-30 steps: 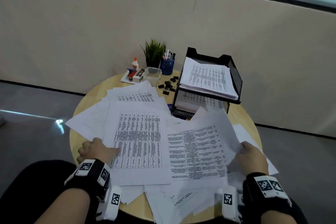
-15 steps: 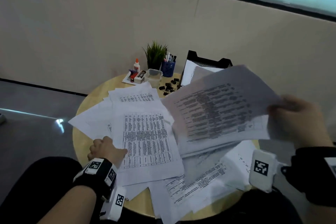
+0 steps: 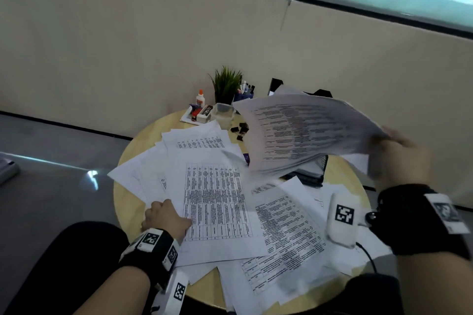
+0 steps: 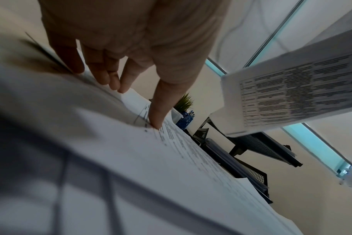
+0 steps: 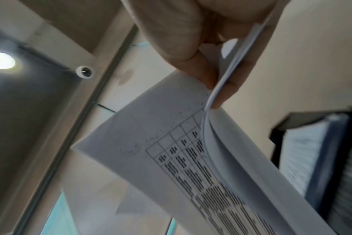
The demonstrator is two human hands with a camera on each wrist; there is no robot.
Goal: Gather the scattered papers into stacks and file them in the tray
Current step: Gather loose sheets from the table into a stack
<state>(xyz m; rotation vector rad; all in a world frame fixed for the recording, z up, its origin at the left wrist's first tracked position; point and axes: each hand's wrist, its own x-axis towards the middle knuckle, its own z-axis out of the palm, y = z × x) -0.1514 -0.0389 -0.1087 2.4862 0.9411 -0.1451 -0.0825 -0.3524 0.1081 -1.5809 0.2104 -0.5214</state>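
Since a second ago, our right hand (image 3: 401, 158) has lifted a bundle of sheets (image 3: 304, 133) off the tabletop (image 3: 128, 202) and carried it up and away from us; now it hangs above the tray (image 4: 257, 143), hiding most of it in the head view. The thumb and fingers are pinched on the bundle's right edge, and the sheets bend and fan a little. We judge that this bundle is on its way into the tray.

Our left hand (image 3: 163, 217) has stayed in its place, at the left edge of the big table sheet (image 3: 215, 202). Its fingers (image 4: 157, 111) are almost straight and press down on the paper; they grip nothing.

Many scattered papers (image 3: 289, 235) lie across the tabletop, so much of the task remains.

The bundle is blurred from motion, so we cannot count its sheets. How full the tray's upper shelf is, we cannot tell. The papers nearest to us are cut off by our arms.
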